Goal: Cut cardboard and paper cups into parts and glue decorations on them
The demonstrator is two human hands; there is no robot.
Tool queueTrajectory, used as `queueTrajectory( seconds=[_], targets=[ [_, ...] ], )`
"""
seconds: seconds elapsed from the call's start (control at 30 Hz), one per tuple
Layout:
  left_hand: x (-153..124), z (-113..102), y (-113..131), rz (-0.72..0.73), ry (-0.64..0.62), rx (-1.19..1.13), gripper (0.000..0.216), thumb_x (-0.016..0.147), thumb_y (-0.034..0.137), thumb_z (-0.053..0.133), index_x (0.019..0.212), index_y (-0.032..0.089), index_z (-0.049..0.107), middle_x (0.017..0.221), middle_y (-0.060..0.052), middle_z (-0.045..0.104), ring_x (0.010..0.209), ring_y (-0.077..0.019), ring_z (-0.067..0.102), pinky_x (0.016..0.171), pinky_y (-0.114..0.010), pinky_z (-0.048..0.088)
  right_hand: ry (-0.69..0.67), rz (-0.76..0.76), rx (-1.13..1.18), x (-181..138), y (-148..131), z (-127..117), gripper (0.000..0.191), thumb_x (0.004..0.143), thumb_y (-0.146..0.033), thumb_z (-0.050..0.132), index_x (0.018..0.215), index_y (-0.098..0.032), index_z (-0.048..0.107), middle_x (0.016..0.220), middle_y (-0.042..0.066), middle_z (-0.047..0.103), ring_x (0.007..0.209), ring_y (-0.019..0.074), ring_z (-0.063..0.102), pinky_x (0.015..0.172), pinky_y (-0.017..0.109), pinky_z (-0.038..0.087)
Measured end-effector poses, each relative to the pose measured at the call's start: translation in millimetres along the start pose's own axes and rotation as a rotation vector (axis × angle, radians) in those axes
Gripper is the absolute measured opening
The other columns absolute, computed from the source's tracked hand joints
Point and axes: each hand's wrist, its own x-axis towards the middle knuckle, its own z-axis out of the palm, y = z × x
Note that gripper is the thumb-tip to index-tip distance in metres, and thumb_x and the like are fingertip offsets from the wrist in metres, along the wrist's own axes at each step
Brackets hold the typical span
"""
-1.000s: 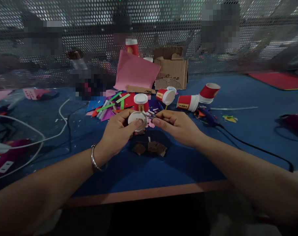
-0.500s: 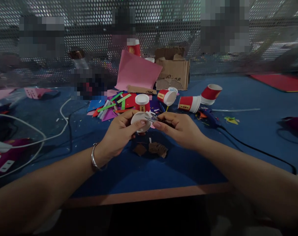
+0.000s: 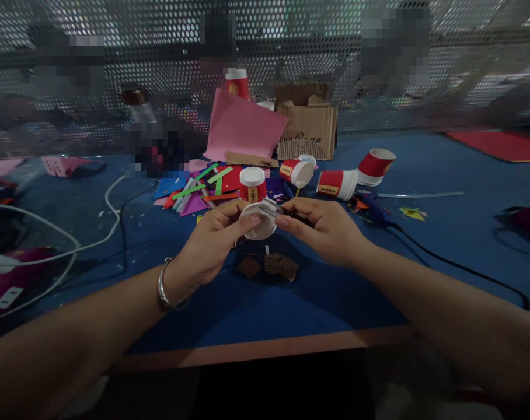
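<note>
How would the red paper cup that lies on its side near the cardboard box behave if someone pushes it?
The red paper cup lies on its side on the blue table, so a push would probably roll it in a curve, since it tapers. It looks thin and empty, so likely very light and easy to dent. It may bump the tilted cup right beside it.
</note>
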Motion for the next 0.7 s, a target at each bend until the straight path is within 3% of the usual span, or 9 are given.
queueTrajectory(
  seconds=[0.17,0.37,0.7],
  targets=[
    [1,-3,-3,0.08,0.079,0.061,0.027,0.079,0.038,0.089,0.096,0.021,0.076,0.093,-0.002,0.075,0.08,-0.0146,0.066,0.071,-0.026,0.053,0.047,0.011,-0.074,1,-1,-3,0.057,0.098,-0.069,0.056,0.089,-0.016,0.072,0.073,0.0,0.06,0.064,0.0116,0.046,0.06,0.028,0.033],
    [-2,-9,2,0.368,0.22,0.545,0.02,0.087,0.038,0.082,0.087,0.02,0.072,0.078,0.0,0.067,0.07,-0.0132,0.056,0.065,-0.027,0.044,-0.011,0.046,-0.123,0,0,-2,0.049,0.1,-0.062,0.058,0.095,-0.016,0.073,0.079,0.002,0.067,0.068,0.0131,0.053,0.064,0.029,0.036],
    [-10,-2,12,0.508,0.259,0.786,0.017,0.085,0.03,0.08,0.08,0.022,0.066,0.074,0.002,0.065,0.067,-0.0151,0.053,0.065,-0.031,0.038,-0.04,0.001,-0.119,0,-4,-1,0.046,0.102,-0.056,0.056,0.078,-0.018,0.064,0.071,0.0,0.062,0.063,0.0114,0.05,0.063,0.028,0.036]
  ],
)
